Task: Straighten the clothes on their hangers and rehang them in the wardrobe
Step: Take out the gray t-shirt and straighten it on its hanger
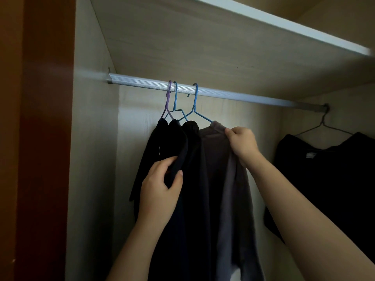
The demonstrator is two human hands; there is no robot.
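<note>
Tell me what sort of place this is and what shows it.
Most likely the inside of a bedroom wardrobe: a metal hanging rail runs under a shelf, dark clothes hang from coloured hangers, and both hands, left hand and right hand, grip the garments.

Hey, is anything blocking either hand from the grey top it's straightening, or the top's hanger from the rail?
Nothing visible. The right hand already pinches the grey top at its shoulder, the left hand grips a dark garment beside it, and the blue hanger is already hooked on the rail.
</note>
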